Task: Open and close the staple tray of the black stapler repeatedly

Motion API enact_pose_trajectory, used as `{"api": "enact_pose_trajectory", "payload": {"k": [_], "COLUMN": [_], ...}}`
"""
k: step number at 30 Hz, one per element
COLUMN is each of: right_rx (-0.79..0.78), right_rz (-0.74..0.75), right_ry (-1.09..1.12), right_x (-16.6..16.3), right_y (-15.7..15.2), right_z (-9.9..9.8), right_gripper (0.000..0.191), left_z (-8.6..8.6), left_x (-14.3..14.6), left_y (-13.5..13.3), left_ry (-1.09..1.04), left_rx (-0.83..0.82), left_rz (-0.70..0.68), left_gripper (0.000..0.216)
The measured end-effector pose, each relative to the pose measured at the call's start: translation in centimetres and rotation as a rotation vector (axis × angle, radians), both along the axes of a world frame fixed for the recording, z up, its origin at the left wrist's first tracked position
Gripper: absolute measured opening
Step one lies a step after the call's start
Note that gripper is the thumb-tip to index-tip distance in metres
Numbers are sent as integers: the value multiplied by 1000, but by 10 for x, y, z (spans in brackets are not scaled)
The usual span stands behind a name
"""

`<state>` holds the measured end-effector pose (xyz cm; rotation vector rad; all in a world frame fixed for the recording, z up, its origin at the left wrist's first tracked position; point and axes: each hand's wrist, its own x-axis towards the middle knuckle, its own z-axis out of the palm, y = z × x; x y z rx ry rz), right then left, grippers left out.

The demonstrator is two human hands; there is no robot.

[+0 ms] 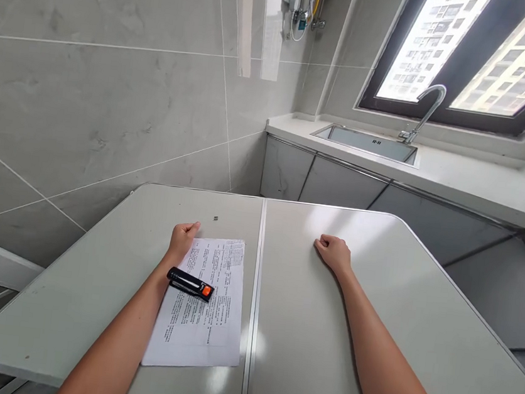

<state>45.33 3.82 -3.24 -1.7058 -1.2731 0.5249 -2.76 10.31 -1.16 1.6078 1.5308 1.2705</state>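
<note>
If glancing lower left of center, can spot a black stapler sitting on printed papers on the counter. Got left hand in a narrow, fisted grip by their top-left corner, right hand likewise fisted, right of center.

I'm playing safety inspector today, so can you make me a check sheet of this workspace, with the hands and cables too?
Surface: pale table, a seam down the middle, shiny reflections.
Job's things: printed papers, with a black stapler with an orange button lying on them.
Clutter: one tiny dark piece beyond the papers, too small to identify.
Hands: left hand curled at the papers' upper left corner, grip unclear; right hand curled on the table, apart from the papers.
Cables: white cord by the wall fittings.
Surroundings: tiled wall, sink, faucet, window.
</note>
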Motion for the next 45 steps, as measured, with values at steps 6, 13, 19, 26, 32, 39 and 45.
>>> {"api": "enact_pose_trajectory", "payload": {"k": [6,13,19,26,32,39,45], "right_rx": [84,29,-124,-131,-130,-123,-123], "right_rz": [142,419,562,537,529,529,529], "right_ry": [293,483,501,478,473,497,498], "right_x": [20,18,7,6,7,9,8], "right_y": [-10,-11,-9,-10,-9,-8,-8], "right_z": [6,8,10,13,11,8,9], "right_gripper": [61,70,72,70,72,73,73], "left_z": [1,-1,-2,-1,-2,1,0], "left_x": [2,1,1,1,3,6,7], "left_y": [-3,-2,-1,-5,-4,-8,-7], "left_ry": [64,121,130,146,154,235,278], "left_rx": [3,-8,-11,7,0,-12,15], "left_rz": [-20,-35,-55,-67,-90,-99,-114], "left_gripper": [56,56,56,55,55,52,52]}}
